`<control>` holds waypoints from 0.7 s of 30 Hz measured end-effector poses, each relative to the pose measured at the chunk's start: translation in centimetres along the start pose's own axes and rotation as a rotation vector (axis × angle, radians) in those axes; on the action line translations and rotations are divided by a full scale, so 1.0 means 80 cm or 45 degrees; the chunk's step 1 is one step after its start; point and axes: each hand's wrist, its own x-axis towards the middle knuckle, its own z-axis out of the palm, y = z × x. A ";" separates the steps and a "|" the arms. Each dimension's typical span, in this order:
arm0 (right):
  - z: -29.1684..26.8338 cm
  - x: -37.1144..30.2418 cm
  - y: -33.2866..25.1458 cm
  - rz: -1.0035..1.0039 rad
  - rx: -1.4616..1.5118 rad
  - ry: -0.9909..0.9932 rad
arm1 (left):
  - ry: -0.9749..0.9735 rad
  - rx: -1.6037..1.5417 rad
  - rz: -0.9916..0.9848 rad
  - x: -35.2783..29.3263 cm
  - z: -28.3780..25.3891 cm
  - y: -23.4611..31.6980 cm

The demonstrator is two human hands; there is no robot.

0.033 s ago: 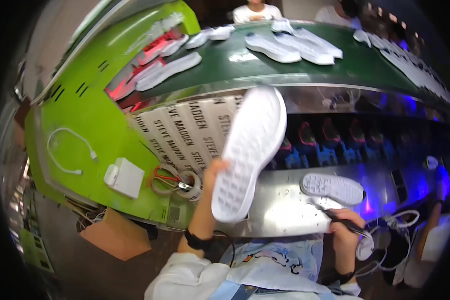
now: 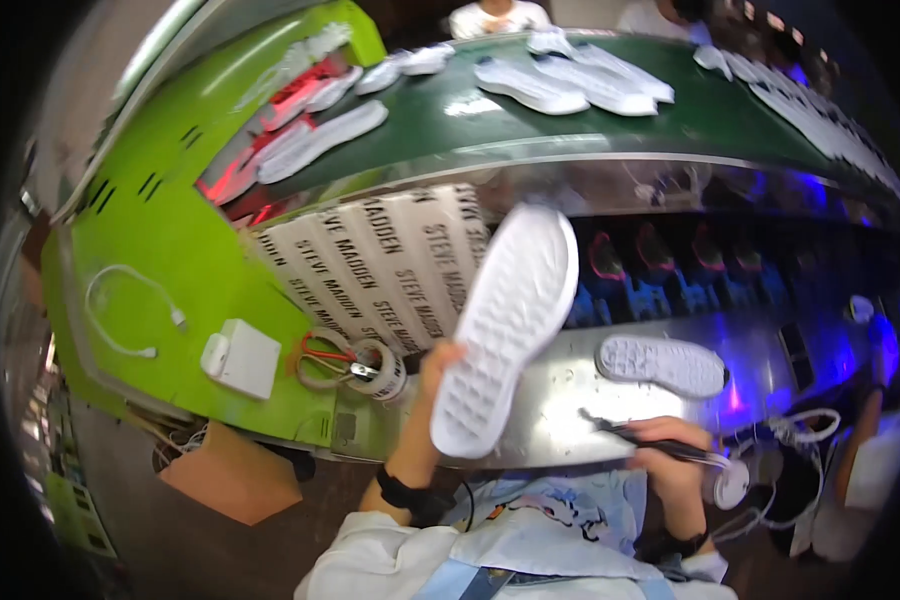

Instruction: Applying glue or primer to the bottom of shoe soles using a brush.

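Note:
My left hand [image 2: 436,366] grips a white shoe sole [image 2: 510,325] by its lower edge and holds it up at a tilt, its tread side facing me. My right hand [image 2: 673,455] is closed around a thin dark brush-like tool [image 2: 625,433] whose tip points left, just below and right of the held sole. A second white sole [image 2: 662,363] lies tread up on the shiny metal bench [image 2: 570,420], just above my right hand.
Beyond the bench runs a green conveyor belt [image 2: 440,120] carrying several white soles [image 2: 530,88]. On the green machine housing [image 2: 160,250] at left lie a white cable [image 2: 120,310], a white box [image 2: 242,357], tape rolls [image 2: 375,368] and red-handled scissors [image 2: 322,352]. Another person [image 2: 495,15] stands across the belt.

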 end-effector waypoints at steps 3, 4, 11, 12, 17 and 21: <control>0.031 0.026 -0.001 0.509 0.033 -0.286 | 0.171 0.111 -0.116 -0.014 -0.061 -0.104; 0.035 0.044 0.020 0.186 -0.243 -0.041 | -0.013 -0.035 -0.168 -0.013 -0.068 -0.123; 0.064 0.004 0.036 0.158 -0.244 -0.175 | 0.001 -0.173 -0.107 0.021 -0.097 -0.154; 0.065 0.019 0.029 0.357 -0.182 0.151 | 0.218 -0.220 -0.018 0.023 -0.098 -0.155; 0.074 0.002 0.034 0.043 -0.396 -0.456 | 0.190 -0.352 -0.091 0.039 -0.090 -0.131; 0.053 0.023 0.041 -0.089 -0.409 -0.473 | -0.070 -0.067 -0.251 0.052 -0.073 -0.093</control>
